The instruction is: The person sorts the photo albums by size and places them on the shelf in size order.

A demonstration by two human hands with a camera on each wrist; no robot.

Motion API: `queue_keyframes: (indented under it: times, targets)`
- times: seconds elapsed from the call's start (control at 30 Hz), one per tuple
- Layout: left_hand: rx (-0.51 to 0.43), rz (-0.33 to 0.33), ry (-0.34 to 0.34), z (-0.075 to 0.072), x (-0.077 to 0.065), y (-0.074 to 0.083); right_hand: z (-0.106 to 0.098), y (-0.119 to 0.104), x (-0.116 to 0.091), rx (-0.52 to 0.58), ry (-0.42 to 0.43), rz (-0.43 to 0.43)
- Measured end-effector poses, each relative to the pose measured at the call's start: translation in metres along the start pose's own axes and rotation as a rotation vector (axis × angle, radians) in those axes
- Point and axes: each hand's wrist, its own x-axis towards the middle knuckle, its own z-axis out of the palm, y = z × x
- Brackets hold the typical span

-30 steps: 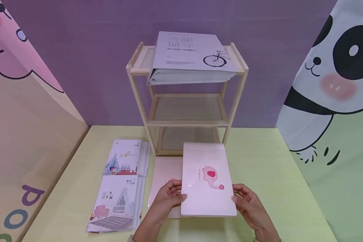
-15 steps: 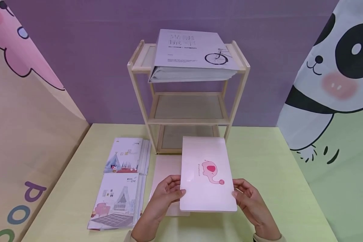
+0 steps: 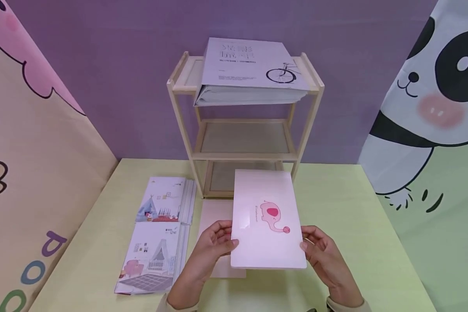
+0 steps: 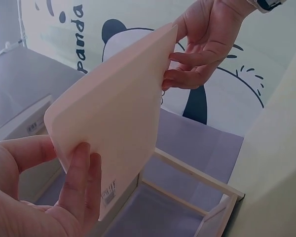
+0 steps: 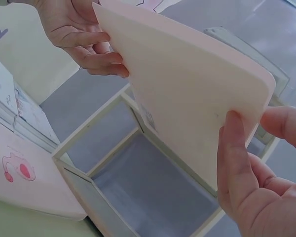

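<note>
Both hands hold a pink notebook (image 3: 267, 253) with an elephant drawing on its cover, raised above the table in front of the shelf. My left hand (image 3: 210, 249) pinches its left edge, thumb on the cover and fingers behind. At the right edge, my right hand (image 3: 326, 258) grips it the same way. The notebook's back (image 4: 113, 113) is plain with a small barcode in the left wrist view. Beneath it on the table lies a second pink notebook (image 3: 215, 212), partly hidden by the raised one and my left hand; its elephant cover (image 5: 44, 190) shows in the right wrist view.
A small wooden shelf (image 3: 243, 156) stands against the purple wall. Its top tier carries a thick white book (image 3: 238, 71) with a bicycle picture, overhanging the front. Left of the notebooks, two stacks of illustrated booklets, a front stack (image 3: 150, 260) and a rear stack (image 3: 161, 197), lie on the table.
Both hands have lifted the pink notebook slightly up and toward the shelf, keeping their hold. The lower notebook's elephant has become hidden. The head view has shifted a little.
</note>
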Motion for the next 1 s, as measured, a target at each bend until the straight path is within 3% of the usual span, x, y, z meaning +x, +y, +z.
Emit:
queue_keyframes:
  times: [1.0]
  targets:
    - [0.046,0.087,-0.033,0.001,0.001,0.019,0.01,-0.017,0.009,-0.01,0.003,-0.056]
